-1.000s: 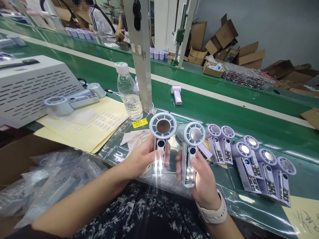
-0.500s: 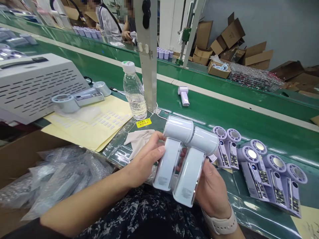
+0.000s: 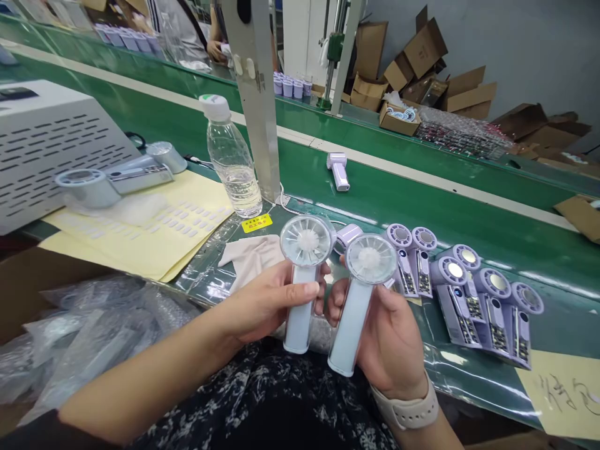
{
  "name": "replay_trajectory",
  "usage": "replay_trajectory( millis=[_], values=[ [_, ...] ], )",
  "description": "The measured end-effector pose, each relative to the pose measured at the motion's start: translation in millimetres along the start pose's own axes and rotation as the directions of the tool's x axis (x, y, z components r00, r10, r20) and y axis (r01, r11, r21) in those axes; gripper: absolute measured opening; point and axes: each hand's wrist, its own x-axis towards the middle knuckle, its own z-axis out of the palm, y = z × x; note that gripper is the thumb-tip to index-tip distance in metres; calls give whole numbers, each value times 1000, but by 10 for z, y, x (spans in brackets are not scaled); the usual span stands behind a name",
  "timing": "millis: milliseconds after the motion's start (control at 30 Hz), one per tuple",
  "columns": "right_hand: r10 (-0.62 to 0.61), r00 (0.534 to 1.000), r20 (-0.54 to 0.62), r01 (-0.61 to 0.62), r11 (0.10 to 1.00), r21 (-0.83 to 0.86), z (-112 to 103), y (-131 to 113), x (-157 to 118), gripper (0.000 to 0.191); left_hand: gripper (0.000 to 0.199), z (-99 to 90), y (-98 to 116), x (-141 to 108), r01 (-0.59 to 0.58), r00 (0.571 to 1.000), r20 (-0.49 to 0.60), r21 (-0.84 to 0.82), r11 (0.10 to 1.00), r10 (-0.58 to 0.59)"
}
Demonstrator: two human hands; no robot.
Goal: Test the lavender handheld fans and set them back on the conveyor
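My left hand (image 3: 268, 299) is closed round the handle of a pale blue handheld fan (image 3: 300, 319), thumb across its front. In my right hand (image 3: 391, 337) is a second pale blue handheld fan (image 3: 349, 331), gripped by its handle. Both fans stand upright side by side, slightly apart, with their clear ridged round ends facing me. A lilac fan (image 3: 348, 235) lies partly hidden behind them. Under and behind my left hand is a beige cloth (image 3: 250, 256) on the green bench.
Several lilac fans (image 3: 497, 306) lie in a group to the right. A water bottle (image 3: 234, 169) stands beside a metal post (image 3: 257, 100). Yellow label sheets (image 3: 187, 250), pale blue fans and a slotted white machine (image 3: 60, 150) are left. Bubble-wrapped items (image 3: 103, 344) fill a box below.
Both fans have been turned in my hands, from their smooth printed sides to their clear round ends. They are now farther apart. The view has shifted slightly to the right.
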Motion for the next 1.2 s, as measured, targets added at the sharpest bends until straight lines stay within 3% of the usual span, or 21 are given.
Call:
replay_trajectory(
  millis=[100, 200, 267, 400, 533, 700, 1200],
  values=[
    [14, 1000, -21, -14, 1000, -13, 21, 11, -8, 41, 35, -6, 9, 2, -35, 998, 47, -7, 999, 36],
    [-4, 998, -70, 6, 1000, 18, 6, 5, -20, 34, 31, -27, 35, -4, -65, 991, 119, -1, 998, 64],
    [-45, 996, -72, 46, 999, 21, -37, -5, -27, 30, 31, -54, 48, -8, -77, 991, 113, 27, 997, 74],
    [-173, 982, -78, 171, 985, -35, -156, -19, -31, 26, 43, -107, 63, -17, -114, 992, 67, 83, 990, 109],
    [-242, 948, -207, 243, 970, -21, -192, -5, -4, 32, 53, -118, 66, -14, -178, 983, 85, 179, 968, 165],
    [-214, 944, -250, 203, 977, -66, -137, 29, 27, 32, 65, -100, 62, 16, -165, 985, 86, 194, 967, 151],
    [-44, 939, -341, 41, 999, -14, -28, 13, 45, 24, 66, -106, 48, 42, -70, 996, -34, 251, 965, 81]
  ],
)
